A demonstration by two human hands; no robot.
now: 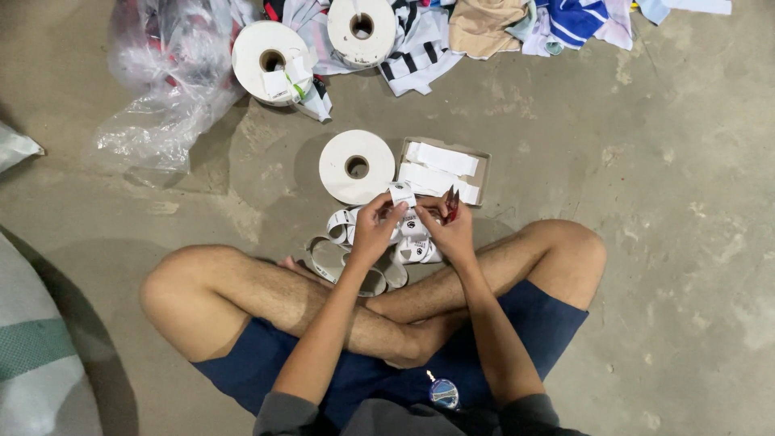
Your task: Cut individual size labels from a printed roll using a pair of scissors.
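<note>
Person sits cross-legged on concrete floor (662, 242), white label roll (356, 166) just ahead of the hands. Left hand (374, 230) pinches a white label strip (402, 194) at its top end. Right hand (452, 234) grips small red scissors (451, 205), touching the strip; shallow cardboard tray (484, 165) of cut labels just beyond.

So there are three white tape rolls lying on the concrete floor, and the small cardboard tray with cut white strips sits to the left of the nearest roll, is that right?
Not quite. The head view shows the cardboard tray with cut white strips to the right of the nearest tape roll, not its left. The rest holds: three white rolls lie on the concrete floor, the other two farther away by the cloth pile.
</note>
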